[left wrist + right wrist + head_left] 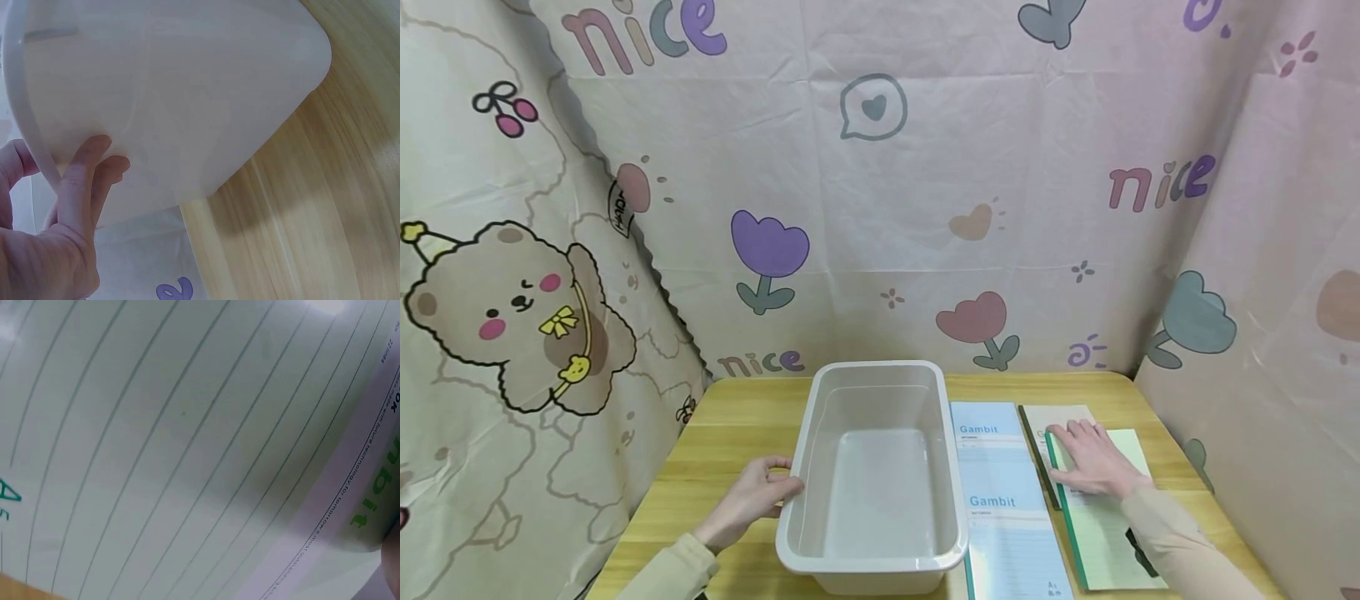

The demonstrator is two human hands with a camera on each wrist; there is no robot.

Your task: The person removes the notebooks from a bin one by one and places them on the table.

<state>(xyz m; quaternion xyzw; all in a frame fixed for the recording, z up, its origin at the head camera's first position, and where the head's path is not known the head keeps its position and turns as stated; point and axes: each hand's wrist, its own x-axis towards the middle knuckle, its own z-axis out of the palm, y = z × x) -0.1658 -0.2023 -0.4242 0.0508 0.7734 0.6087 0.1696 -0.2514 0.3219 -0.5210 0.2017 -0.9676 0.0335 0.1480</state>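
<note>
A deep white plastic bin (880, 500) stands in the middle of the table, and nothing lies in it. My left hand (752, 498) grips its left rim, thumb over the edge. In the left wrist view the fingers (78, 187) press on the bin's outer wall (187, 112). At the right, my right hand (1096, 458) rests with spread fingers on the upper part of a pale green notebook (1108, 542). This notebook partly covers a whitish notebook (1060, 412) with a dark spine. In the right wrist view the green notebook's lined cover (156, 444) fills most of the picture.
Two light blue notebooks, an upper one (985, 433) and a lower one (1015, 542), lie between the bin and the green notebook. The wooden table (752, 425) is bordered by a printed cloth (880, 208) at the back and both sides.
</note>
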